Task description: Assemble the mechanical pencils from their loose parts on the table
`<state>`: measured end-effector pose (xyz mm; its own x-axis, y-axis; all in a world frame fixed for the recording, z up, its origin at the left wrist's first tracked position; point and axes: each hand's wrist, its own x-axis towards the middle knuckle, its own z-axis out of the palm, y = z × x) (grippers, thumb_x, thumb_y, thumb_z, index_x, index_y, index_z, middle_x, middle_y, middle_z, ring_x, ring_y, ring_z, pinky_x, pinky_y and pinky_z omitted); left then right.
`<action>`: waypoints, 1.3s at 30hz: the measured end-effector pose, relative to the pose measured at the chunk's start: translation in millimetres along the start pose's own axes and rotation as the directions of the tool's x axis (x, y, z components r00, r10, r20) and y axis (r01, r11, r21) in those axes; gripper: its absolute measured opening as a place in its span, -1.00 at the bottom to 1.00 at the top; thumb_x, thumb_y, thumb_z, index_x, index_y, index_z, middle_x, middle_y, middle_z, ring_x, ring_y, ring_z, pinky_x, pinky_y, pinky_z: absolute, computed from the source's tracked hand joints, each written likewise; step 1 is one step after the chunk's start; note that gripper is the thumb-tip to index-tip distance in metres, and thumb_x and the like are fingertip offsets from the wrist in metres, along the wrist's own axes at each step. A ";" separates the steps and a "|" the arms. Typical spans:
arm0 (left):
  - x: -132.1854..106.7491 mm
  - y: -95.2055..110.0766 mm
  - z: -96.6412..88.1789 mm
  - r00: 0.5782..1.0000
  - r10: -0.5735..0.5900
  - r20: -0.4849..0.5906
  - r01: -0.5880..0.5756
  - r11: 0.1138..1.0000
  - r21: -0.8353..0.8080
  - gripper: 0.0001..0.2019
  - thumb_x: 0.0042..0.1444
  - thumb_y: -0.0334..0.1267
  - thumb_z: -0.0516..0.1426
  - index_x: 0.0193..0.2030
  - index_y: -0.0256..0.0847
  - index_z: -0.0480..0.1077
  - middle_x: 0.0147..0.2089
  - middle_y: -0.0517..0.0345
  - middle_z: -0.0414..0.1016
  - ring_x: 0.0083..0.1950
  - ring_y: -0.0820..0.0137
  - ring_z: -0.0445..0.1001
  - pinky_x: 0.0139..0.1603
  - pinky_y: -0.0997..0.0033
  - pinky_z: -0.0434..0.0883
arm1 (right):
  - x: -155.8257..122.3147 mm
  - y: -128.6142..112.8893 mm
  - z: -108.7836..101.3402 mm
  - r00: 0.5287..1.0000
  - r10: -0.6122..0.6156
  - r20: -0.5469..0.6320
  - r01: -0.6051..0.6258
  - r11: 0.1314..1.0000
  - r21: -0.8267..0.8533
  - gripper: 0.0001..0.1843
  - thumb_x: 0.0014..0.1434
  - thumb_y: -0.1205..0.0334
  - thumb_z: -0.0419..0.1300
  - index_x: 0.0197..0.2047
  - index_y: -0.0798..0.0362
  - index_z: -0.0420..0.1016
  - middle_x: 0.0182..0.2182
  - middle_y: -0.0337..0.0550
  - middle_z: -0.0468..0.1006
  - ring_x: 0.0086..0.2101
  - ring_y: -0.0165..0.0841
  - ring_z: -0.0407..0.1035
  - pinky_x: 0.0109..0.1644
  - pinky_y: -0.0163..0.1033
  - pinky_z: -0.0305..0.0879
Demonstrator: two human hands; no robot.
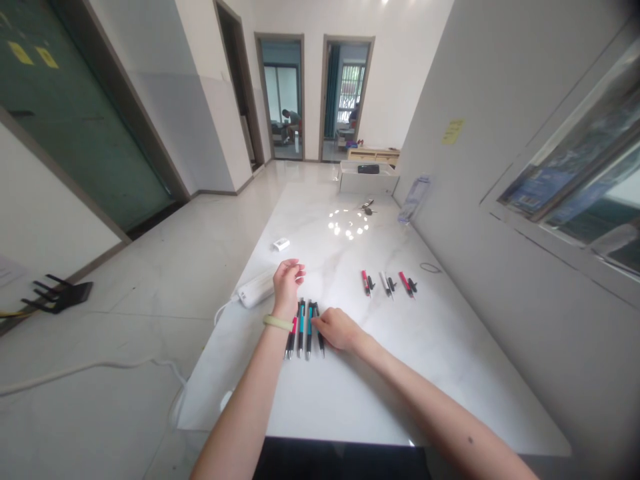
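Several click pens lie side by side on the white table. They include a red-and-black pen [293, 327], a teal-and-black pen [301, 327] and a second teal-and-black pen [309, 337], metal tips pointing toward me. My right hand [340, 328] has its bent fingers at the rightmost pen [321, 341], a dark one tilted against the others; the fingers cover part of it. My left hand [289, 280] hovers just beyond the left end of the row, loosely curled, with nothing visible in it. Its wrist, with a pale green bracelet, partly hides the leftmost pens.
Right of the pens lie several disassembled pen parts, among them a red barrel [405, 281] and a white barrel [385, 283]. A white power strip [256, 291] and a white adapter [281, 245] sit left. Keys [368, 208] and an open box [367, 181] are farther back.
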<state>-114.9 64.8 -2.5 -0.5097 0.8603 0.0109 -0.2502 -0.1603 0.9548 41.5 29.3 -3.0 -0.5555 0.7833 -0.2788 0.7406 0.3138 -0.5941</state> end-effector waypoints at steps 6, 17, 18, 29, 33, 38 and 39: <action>-22.3 -0.7 -32.5 0.871 0.178 0.458 -0.482 0.491 0.725 -0.70 -0.03 -0.40 0.17 -0.10 -0.12 0.43 -0.08 0.01 0.50 0.04 0.13 0.38 0.13 0.09 0.24 | 5.2 -3.0 7.5 0.998 0.017 -0.054 -0.025 0.988 -0.151 -0.53 0.30 0.13 -0.05 -0.46 0.15 0.54 -0.53 0.01 0.58 -0.49 -0.33 0.44 -0.42 -0.34 0.18; -58.3 -16.6 -63.0 0.854 0.150 0.499 -0.521 0.247 0.817 -0.56 0.05 -0.14 0.24 0.10 -0.06 0.38 0.24 -0.08 0.27 0.27 -0.05 0.14 0.17 -0.06 0.16 | -4.6 5.6 4.4 0.999 -0.002 -0.035 0.005 0.996 0.091 -0.35 0.35 -0.02 -0.13 -0.62 0.10 0.45 -0.74 -0.13 0.44 -0.61 -0.37 0.37 -0.36 -0.34 0.25; -57.6 -18.1 -63.6 0.858 0.148 0.492 -0.514 0.255 0.819 -0.56 0.04 -0.13 0.25 0.09 -0.06 0.39 0.24 -0.08 0.27 0.26 -0.05 0.15 0.17 -0.06 0.16 | -5.4 7.0 4.0 1.000 0.000 -0.027 0.004 0.993 0.122 -0.36 0.35 -0.01 -0.13 -0.63 0.09 0.44 -0.76 -0.17 0.42 -0.63 -0.39 0.35 -0.36 -0.34 0.26; -48.8 -19.3 -73.6 0.864 0.129 0.486 -0.502 0.283 0.818 -0.58 0.04 -0.15 0.23 0.08 -0.07 0.39 0.20 -0.04 0.30 0.25 0.01 0.20 0.19 -0.03 0.20 | 2.3 -4.7 4.0 0.999 0.029 -0.026 -0.030 1.000 -0.011 -0.44 0.33 0.03 -0.07 -0.55 0.11 0.51 -0.67 -0.05 0.51 -0.53 -0.32 0.45 -0.37 -0.33 0.27; -47.5 -19.7 -77.3 0.861 0.129 0.491 -0.506 0.301 0.808 -0.61 0.05 -0.19 0.21 0.06 -0.06 0.40 0.19 -0.03 0.31 0.24 0.03 0.22 0.22 -0.03 0.19 | 8.5 -12.4 5.3 0.998 0.057 -0.006 -0.057 0.994 -0.093 -0.45 0.33 -0.04 -0.05 -0.43 0.13 0.57 -0.54 0.04 0.59 -0.42 -0.25 0.51 -0.39 -0.32 0.25; -44.7 -20.8 -81.8 0.851 0.131 0.509 -0.523 0.313 0.793 -0.64 0.07 -0.24 0.18 0.05 -0.06 0.41 0.17 -0.02 0.33 0.23 0.06 0.24 0.24 0.00 0.18 | 10.7 -16.0 9.8 0.999 0.016 -0.032 -0.021 0.985 -0.169 -0.40 0.34 -0.12 -0.10 -0.31 0.16 0.58 -0.37 0.13 0.63 -0.31 -0.18 0.54 -0.34 -0.28 0.27; -44.0 -21.2 -82.4 0.849 0.129 0.513 -0.526 0.314 0.791 -0.64 0.07 -0.25 0.19 0.05 -0.07 0.41 0.16 -0.02 0.33 0.23 0.07 0.24 0.24 0.00 0.19 | 10.6 -16.7 10.6 1.000 0.009 -0.027 -0.014 0.982 -0.187 -0.39 0.35 -0.12 -0.12 -0.28 0.16 0.58 -0.33 0.15 0.63 -0.29 -0.17 0.54 -0.31 -0.27 0.29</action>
<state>-155.1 -9.5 -47.7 -0.0427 0.9575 0.2851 0.8401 -0.1201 0.5290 19.1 26.7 -4.0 -0.5384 0.8005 -0.2633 0.8058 0.3975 -0.4390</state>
